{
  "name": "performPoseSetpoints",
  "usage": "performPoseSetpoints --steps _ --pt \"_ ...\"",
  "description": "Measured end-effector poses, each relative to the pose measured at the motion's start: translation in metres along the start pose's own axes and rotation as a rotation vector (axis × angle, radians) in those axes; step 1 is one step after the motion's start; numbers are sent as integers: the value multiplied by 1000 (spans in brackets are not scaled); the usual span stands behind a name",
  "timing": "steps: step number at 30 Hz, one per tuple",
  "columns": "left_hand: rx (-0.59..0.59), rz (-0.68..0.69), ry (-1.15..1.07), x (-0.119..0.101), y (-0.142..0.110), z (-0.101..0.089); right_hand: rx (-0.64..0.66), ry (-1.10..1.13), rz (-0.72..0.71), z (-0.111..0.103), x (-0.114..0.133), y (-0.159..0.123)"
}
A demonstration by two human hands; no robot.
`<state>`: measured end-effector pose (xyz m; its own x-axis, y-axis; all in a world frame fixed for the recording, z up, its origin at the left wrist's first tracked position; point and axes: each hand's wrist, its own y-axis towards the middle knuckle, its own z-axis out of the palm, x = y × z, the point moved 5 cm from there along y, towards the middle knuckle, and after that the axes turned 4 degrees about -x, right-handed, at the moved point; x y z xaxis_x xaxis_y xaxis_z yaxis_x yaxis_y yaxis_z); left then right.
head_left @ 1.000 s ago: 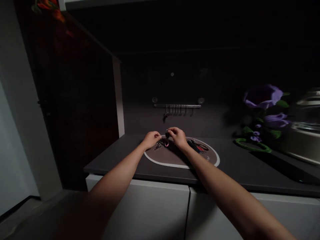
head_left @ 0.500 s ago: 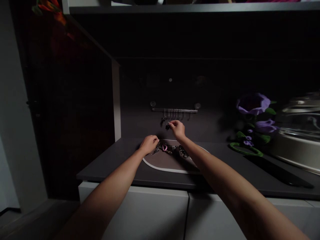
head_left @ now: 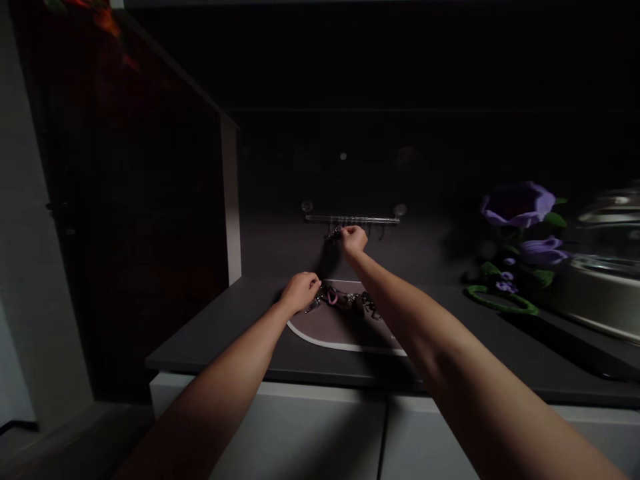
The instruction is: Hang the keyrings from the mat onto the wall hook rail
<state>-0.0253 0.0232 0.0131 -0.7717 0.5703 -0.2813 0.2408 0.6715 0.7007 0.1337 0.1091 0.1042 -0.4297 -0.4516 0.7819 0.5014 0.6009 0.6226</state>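
Reaches up with the right hand (head_left: 354, 240) to the hooks (head_left: 384, 232) under the clear rail (head_left: 377, 220), pressing thumb and fingers together right beside a small dark cluster (head_left: 333, 235). Cannot tell from here whether clamped on it or merely next to it. Curls the left hand (head_left: 299, 291) low at the left end of the mat (head_left: 327, 344), close to a silvery bunch (head_left: 313, 305); cannot tell whether gripping anything

Shows just that one dark cluster up at the hooks, towards the left end, with part of the row hidden by the right hand. Leaves more lying below on the mat: the silvery bunch, a pink loop (head_left: 333, 298) and dark, tangled trinkets (head_left: 371, 305)

Sets all this on a dark countertop (head_left: 225, 327) above white cupboard doors (head_left: 285, 427), in dim light. Includes purple flowers (head_left: 520, 207) and a pale, rounded appliance (head_left: 607, 297) to the right, and a dark door (head_left: 140, 267) to the left
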Motion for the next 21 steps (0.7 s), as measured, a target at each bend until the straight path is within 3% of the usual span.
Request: performPoseSetpoints --steps 10,21 --pt "5 -1 -10 1 2 2 -20 -75 127 14 -14 6" --pt "12 -18 -9 2 2 2 -72 -52 175 12 -8 9"
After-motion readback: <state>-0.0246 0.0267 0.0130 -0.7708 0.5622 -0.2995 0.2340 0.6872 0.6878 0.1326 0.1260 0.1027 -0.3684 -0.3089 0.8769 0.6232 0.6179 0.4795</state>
